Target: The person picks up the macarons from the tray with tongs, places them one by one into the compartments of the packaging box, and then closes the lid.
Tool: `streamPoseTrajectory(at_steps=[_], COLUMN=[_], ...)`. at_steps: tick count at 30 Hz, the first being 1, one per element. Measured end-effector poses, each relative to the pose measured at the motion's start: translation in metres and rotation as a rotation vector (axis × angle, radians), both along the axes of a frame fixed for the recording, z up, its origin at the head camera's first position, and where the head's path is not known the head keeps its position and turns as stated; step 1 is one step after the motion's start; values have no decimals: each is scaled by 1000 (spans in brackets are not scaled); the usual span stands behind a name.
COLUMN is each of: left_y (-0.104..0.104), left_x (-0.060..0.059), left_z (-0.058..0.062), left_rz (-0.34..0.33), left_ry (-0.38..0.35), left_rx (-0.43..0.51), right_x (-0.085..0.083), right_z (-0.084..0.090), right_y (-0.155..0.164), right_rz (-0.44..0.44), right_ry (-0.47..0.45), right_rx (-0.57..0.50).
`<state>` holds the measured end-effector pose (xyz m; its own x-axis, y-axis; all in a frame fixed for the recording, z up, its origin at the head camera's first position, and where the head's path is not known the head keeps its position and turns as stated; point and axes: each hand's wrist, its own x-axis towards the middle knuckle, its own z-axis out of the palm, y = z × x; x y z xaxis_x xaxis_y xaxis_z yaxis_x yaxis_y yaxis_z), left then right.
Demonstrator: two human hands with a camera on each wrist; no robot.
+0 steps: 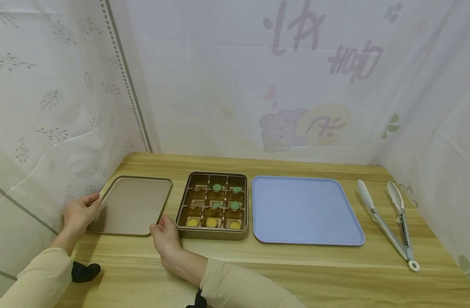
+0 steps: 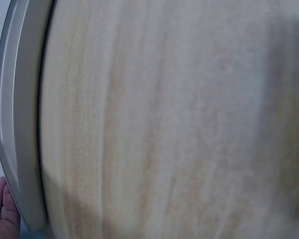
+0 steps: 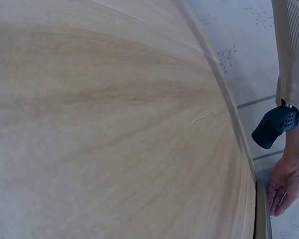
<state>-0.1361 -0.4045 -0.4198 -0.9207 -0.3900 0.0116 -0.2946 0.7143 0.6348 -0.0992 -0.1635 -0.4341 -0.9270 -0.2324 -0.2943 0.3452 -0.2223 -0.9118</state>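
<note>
Resting flat near the left edge of the wooden table (image 1: 281, 273), the gold tin lid (image 1: 132, 205) lies inner face up, just beside the open gold tin (image 1: 213, 233). The left hand (image 1: 80, 212) touches the lid's left edge, fingers loosely bent against the rim; whether they actually pinch the rim cannot be told. The right hand (image 1: 165, 234) sits at the lid's near right corner, in the gap between lid and tin, with thumb and fingertips lightly curled on the rim; a firm grip is not discernible there either. The tin is divided into nine compartments: three yellow pastries (image 1: 212, 222) occupy the near row, and four green pastries (image 1: 226, 196) sit in the middle and right compartments of the other two rows. A light blue tray (image 1: 304, 209) lies just to the right of the tin. White-tipped metal tongs (image 1: 391, 220) lie near the right edge of the table, arms spread, hinge toward the near edge. In the left wrist view, fingertips (image 2: 1, 209) show beside the lid rim (image 2: 20, 124). Patterned white curtains (image 1: 235, 72) enclose the table on three sides.
</note>
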Motion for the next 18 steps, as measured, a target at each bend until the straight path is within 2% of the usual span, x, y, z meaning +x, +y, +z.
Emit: streamPoseTrajectory(at_steps=[4, 9, 13, 18], left_y=[-1, -1, -1, -3], left_x=[1, 3, 4, 4], left_z=[2, 8, 10, 12], left_rz=[-17, -45, -51, -72], left_ry=[-63, -190, -226, -262], left_rx=[19, 92, 115, 99], right_x=[0, 0, 1, 2], right_z=[0, 0, 0, -2], right_y=[0, 2, 2, 2], right_rz=[11, 33, 37, 42], right_ry=[-3, -18, -12, -7], right_rx=[11, 25, 18, -16])
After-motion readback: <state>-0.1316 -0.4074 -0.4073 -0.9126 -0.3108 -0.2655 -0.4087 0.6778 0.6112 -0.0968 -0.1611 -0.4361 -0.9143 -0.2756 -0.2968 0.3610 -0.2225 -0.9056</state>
